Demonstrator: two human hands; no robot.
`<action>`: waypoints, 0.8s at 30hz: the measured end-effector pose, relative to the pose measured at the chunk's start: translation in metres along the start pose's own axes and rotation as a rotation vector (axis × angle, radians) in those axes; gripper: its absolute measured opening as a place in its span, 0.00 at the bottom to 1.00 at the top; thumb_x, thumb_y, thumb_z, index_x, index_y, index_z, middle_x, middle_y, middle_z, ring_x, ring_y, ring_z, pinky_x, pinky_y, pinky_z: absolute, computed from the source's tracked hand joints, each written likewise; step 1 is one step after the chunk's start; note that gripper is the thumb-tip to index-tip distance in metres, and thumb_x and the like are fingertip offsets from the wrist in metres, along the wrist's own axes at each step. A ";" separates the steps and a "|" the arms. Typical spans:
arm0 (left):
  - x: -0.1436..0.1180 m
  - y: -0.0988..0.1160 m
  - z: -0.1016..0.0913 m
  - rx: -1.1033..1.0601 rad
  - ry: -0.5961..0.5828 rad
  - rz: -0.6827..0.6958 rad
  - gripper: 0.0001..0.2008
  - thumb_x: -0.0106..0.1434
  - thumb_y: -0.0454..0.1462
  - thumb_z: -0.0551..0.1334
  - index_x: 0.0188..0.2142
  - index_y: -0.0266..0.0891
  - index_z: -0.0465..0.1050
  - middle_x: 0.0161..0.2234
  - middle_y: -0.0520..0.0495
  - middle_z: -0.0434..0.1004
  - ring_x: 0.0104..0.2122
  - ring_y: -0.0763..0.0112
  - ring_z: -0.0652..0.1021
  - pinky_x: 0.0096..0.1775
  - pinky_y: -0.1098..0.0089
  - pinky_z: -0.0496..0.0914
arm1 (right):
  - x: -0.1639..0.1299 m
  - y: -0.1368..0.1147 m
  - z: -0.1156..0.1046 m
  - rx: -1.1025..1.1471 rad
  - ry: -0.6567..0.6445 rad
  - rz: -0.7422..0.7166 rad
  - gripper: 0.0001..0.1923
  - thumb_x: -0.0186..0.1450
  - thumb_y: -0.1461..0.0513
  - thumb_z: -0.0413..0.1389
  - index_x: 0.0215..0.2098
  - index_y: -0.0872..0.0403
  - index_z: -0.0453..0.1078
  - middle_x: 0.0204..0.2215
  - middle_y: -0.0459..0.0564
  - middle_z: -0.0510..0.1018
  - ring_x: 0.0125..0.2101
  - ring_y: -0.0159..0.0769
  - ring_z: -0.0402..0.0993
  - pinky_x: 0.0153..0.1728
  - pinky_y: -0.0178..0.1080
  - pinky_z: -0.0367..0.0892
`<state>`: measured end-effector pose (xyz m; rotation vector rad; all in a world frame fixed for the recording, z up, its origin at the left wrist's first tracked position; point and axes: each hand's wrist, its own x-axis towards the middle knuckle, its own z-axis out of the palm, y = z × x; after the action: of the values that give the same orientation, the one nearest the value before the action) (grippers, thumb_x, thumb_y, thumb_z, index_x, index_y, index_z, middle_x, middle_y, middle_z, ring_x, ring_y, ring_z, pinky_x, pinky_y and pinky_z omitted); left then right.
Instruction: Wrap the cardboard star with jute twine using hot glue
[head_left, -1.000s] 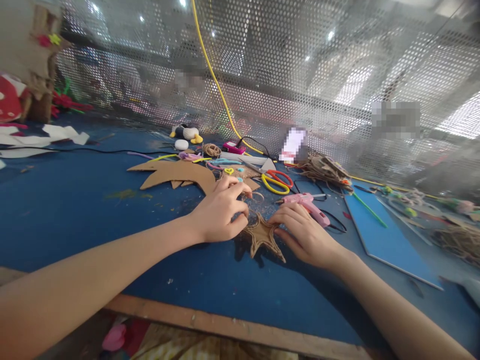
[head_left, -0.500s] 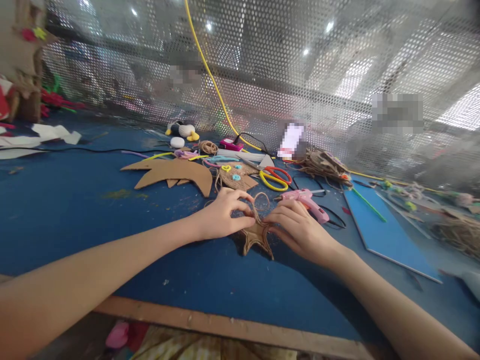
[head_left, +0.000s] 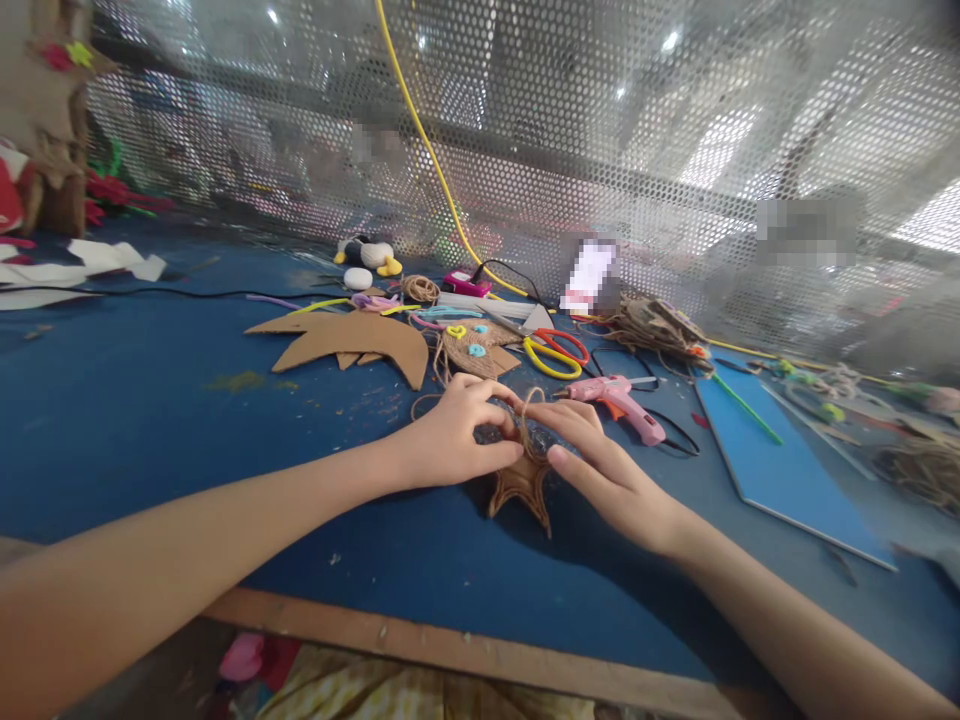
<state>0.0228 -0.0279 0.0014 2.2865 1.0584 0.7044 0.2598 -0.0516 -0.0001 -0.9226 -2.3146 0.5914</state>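
Note:
A small brown star (head_left: 523, 488) wrapped in twine lies on the blue table top (head_left: 150, 420). My left hand (head_left: 457, 435) pinches its upper left side, fingers closed on the twine (head_left: 527, 408). From the right, my right hand (head_left: 600, 470) meets it, with the fingertips holding a loop of twine above the star and the thumb beside the star's right point. Most of the star's top is hidden under my fingers.
A pink glue gun (head_left: 619, 398) lies just behind my right hand, red and yellow scissors (head_left: 553, 350) beyond it. Brown cardboard cut-outs (head_left: 345, 340), a twine roll (head_left: 420, 288) and a blue sheet (head_left: 780, 450) lie around. A perforated metal screen (head_left: 570, 140) closes the back.
Both hands have come together over the star. A twine loop now stands up between the fingertips, and the star has shifted slightly and turned.

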 end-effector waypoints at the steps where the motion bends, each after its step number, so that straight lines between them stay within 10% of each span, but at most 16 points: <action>1: 0.000 0.001 0.001 -0.005 0.003 0.004 0.05 0.61 0.38 0.65 0.32 0.42 0.79 0.55 0.48 0.74 0.60 0.52 0.63 0.65 0.50 0.58 | 0.000 0.000 0.001 0.055 0.004 0.007 0.20 0.75 0.56 0.50 0.65 0.44 0.63 0.60 0.50 0.71 0.62 0.41 0.62 0.65 0.49 0.60; 10: 0.000 0.004 0.000 0.024 0.033 -0.039 0.05 0.61 0.37 0.65 0.32 0.43 0.82 0.56 0.48 0.73 0.60 0.52 0.64 0.65 0.49 0.58 | 0.003 -0.006 0.005 -0.050 0.268 -0.111 0.02 0.67 0.63 0.62 0.37 0.47 0.74 0.42 0.48 0.77 0.48 0.40 0.70 0.57 0.52 0.64; 24: 0.003 -0.002 0.000 -0.015 0.119 -0.170 0.08 0.60 0.42 0.65 0.32 0.43 0.82 0.57 0.49 0.74 0.60 0.50 0.66 0.65 0.47 0.58 | 0.005 0.002 0.005 -0.202 0.304 -0.304 0.10 0.63 0.68 0.65 0.39 0.47 0.79 0.36 0.44 0.84 0.46 0.42 0.71 0.51 0.49 0.70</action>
<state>0.0235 -0.0239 0.0010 2.1335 1.2810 0.7824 0.2546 -0.0481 -0.0032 -0.6730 -2.2005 0.0837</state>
